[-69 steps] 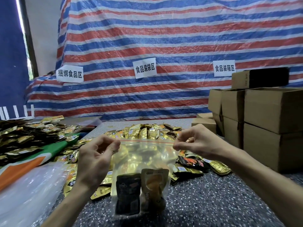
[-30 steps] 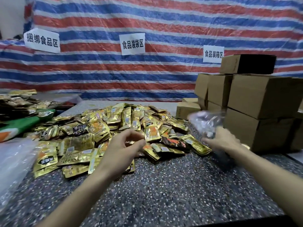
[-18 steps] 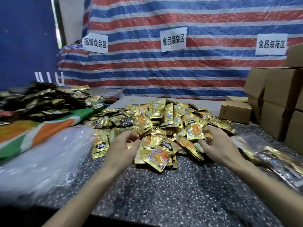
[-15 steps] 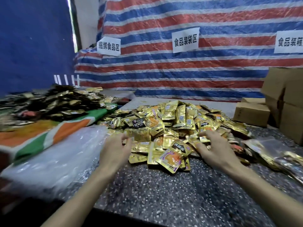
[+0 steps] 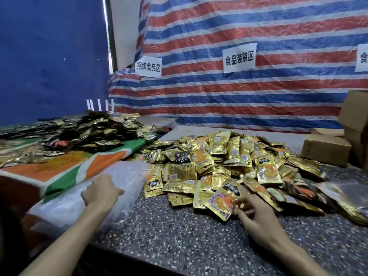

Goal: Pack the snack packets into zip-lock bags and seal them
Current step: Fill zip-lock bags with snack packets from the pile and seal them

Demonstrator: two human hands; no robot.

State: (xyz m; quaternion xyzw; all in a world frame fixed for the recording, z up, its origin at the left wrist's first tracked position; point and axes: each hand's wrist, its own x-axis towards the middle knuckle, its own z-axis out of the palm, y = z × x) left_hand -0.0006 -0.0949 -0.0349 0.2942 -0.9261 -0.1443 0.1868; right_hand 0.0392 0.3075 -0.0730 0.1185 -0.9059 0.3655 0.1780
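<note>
Looking down at a speckled dark counter (image 5: 179, 240) with a big heap of gold snack packets (image 5: 229, 162) dumped across the middle and right of it. Left hand (image 5: 101, 191) down on the stack of clear zip-lock bags (image 5: 59, 208) at the counter's left edge, knuckles up, fingers bent onto the plastic. Honestly can't tell whether pinching a bag or just resting there. Right hand (image 5: 256, 214) out at the heap's near edge, fingers spread and loose, tips touching a gold packet with an orange print (image 5: 219, 202) tilted against the pile, not gripping anything. Off to the far right, pretty blurry, a filled clear bag (image 5: 348, 198) lying flat on the counter just beside the heap, gold and dark packets inside. Behind the bag stack, a green, white and orange sheet (image 5: 79, 166) carrying a second pile of darker packets (image 5: 89, 128). Cardboard boxes (image 5: 326, 148) at the back right, near the heap but apart from it. Red, white and blue striped tarp (image 5: 239, 96) hung behind everything, white paper signs (image 5: 239, 57) with Chinese characters stuck on it, plus a plain blue sheet (image 5: 49, 56) on the left.
</note>
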